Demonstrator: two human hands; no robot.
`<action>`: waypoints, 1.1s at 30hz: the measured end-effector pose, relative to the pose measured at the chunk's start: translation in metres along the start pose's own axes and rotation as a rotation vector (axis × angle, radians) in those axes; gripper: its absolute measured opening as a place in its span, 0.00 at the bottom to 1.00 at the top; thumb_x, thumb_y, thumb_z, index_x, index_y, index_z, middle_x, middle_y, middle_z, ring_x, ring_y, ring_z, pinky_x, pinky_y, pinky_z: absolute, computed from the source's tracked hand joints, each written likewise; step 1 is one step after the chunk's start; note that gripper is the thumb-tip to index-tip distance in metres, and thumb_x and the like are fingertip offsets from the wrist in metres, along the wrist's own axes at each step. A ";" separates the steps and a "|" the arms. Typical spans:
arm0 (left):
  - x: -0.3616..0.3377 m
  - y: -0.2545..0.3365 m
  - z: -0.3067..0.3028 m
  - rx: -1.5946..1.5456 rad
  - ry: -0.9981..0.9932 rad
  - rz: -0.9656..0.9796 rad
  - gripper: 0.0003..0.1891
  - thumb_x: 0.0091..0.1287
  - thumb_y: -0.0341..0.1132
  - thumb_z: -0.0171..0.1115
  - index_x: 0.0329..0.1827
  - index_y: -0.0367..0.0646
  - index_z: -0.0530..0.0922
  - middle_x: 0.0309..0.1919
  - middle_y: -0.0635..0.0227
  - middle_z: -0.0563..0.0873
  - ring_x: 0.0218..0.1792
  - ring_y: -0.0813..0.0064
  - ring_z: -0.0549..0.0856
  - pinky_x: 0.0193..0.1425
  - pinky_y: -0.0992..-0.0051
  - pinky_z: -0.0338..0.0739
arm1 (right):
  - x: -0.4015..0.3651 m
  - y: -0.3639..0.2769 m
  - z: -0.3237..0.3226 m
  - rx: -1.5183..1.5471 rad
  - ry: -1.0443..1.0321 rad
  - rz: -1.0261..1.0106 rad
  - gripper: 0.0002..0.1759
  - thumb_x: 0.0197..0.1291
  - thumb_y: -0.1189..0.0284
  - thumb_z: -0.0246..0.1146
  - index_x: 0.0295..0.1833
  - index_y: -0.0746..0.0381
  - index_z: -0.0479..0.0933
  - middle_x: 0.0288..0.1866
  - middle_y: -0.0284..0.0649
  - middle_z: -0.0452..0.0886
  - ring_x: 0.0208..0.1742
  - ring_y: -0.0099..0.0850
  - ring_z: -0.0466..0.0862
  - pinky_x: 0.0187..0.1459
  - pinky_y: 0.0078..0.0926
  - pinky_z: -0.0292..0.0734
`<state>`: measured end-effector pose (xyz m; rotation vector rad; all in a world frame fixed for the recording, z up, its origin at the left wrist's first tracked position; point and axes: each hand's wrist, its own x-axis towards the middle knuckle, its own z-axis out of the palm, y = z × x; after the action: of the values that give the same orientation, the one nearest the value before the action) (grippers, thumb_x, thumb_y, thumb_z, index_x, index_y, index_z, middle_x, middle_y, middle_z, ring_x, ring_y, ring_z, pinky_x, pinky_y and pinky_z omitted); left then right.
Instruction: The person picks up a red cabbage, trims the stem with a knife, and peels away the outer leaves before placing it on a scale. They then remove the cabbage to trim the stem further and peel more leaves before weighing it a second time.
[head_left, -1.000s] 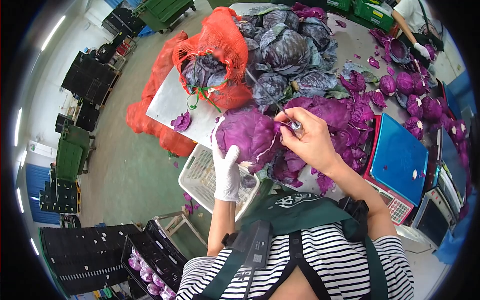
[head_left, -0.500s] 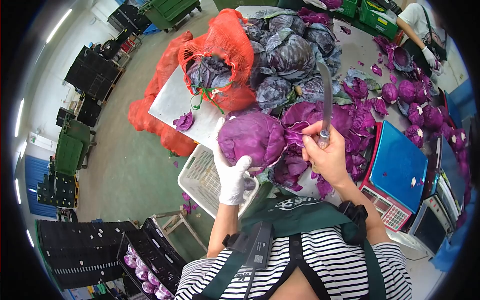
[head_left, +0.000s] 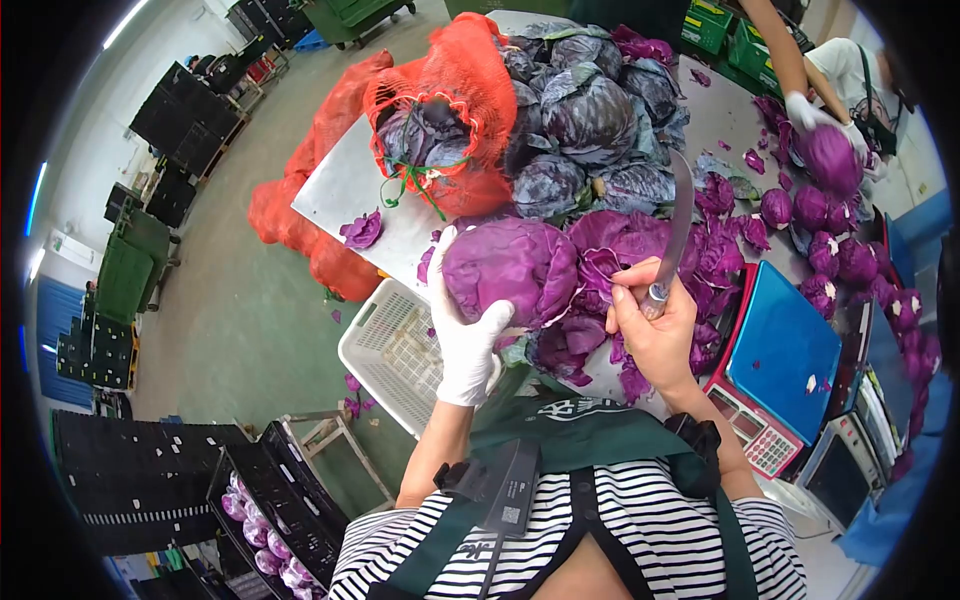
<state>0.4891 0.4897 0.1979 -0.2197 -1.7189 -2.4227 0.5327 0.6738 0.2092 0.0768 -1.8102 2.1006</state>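
A purple cabbage (head_left: 512, 272) rests against my left hand (head_left: 465, 350), which wears a white glove, its thumb in front and fingers along the far left side. My bare right hand (head_left: 657, 335) is wrapped round the handle of a knife (head_left: 682, 210), whose curved blade points up and away. Right-hand fingertips touch a curled purple leaf (head_left: 600, 272) beside the cabbage; whether they pinch it is hard to tell. Loose purple leaves (head_left: 570, 345) lie under and right of the cabbage. Below my left hand is a white plastic basket (head_left: 375, 350).
Dark unpeeled cabbages (head_left: 590, 110) are heaped at the back, beside a red mesh sack (head_left: 470, 75) holding more. A blue-topped scale (head_left: 785, 335) stands at right, near several trimmed cabbages (head_left: 825, 205). Across the table, a co-worker's gloved hands (head_left: 805, 112) hold a purple cabbage (head_left: 830, 160).
The view has shifted slightly. My knife blade has swung rightward and my right fingers have moved slightly right. At upper right, a co-worker's arm and a large purple cabbage have come into view.
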 end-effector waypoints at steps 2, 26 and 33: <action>0.001 -0.001 -0.002 0.057 0.010 0.036 0.49 0.46 0.35 0.74 0.73 0.44 0.58 0.67 0.61 0.65 0.67 0.63 0.68 0.72 0.63 0.62 | 0.000 0.002 0.002 -0.011 0.001 -0.008 0.06 0.62 0.84 0.58 0.43 0.66 0.72 0.27 0.34 0.76 0.24 0.18 0.78 0.26 0.17 0.73; -0.001 0.002 -0.006 0.285 0.129 0.085 0.41 0.55 0.32 0.71 0.72 0.42 0.59 0.65 0.59 0.67 0.65 0.64 0.68 0.70 0.65 0.61 | 0.013 0.036 0.037 -0.205 -0.166 0.017 0.38 0.49 0.66 0.75 0.60 0.68 0.63 0.39 0.40 0.76 0.30 0.21 0.78 0.31 0.21 0.77; -0.009 -0.016 0.005 0.420 0.136 0.225 0.33 0.65 0.40 0.65 0.70 0.39 0.62 0.67 0.57 0.66 0.66 0.60 0.68 0.70 0.61 0.63 | 0.001 0.055 0.046 -0.114 -0.026 0.066 0.29 0.51 0.81 0.60 0.60 0.65 0.61 0.30 0.33 0.68 0.27 0.18 0.68 0.27 0.22 0.67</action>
<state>0.4950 0.5003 0.1830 -0.1763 -1.9671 -1.8288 0.5063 0.6235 0.1660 0.0151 -1.9692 2.0448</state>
